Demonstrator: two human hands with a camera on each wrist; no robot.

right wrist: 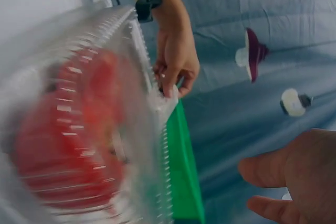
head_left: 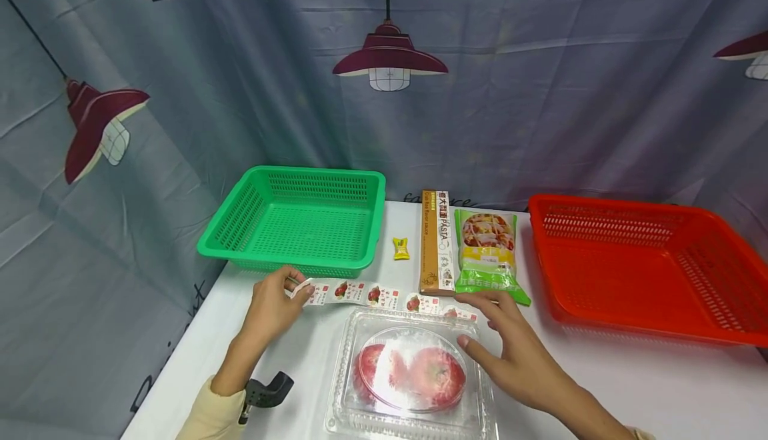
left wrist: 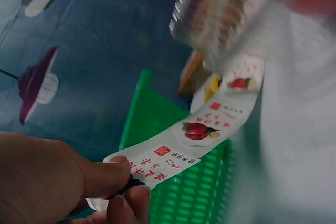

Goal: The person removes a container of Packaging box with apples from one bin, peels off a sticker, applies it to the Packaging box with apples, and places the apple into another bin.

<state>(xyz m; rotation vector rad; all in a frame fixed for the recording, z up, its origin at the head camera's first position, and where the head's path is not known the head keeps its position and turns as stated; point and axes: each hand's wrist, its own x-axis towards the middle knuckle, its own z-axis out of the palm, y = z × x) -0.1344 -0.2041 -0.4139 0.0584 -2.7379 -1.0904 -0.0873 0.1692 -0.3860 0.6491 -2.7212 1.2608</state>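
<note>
My left hand [head_left: 273,303] pinches one end of a strip of apple stickers [head_left: 375,295] between thumb and fingers. In the left wrist view the sticker strip [left wrist: 197,130] runs away from the fingertips, printed with apples and red lettering. A clear plastic clamshell box [head_left: 354,360] with red apples [head_left: 437,377] inside lies on the white table, just in front of the strip. To the right of the box my right hand [head_left: 510,353] hovers with fingers spread, holding nothing. The right wrist view shows the apples [right wrist: 68,145] blurred through the lid.
A green basket [head_left: 375,227] stands at the back left, a red basket [head_left: 549,287] at the right. Between them lie a yellow-wrapped candy [head_left: 401,249], a pasta box [head_left: 429,243] and a green food bag [head_left: 489,257]. A printed curtain [head_left: 456,140] hangs behind the table.
</note>
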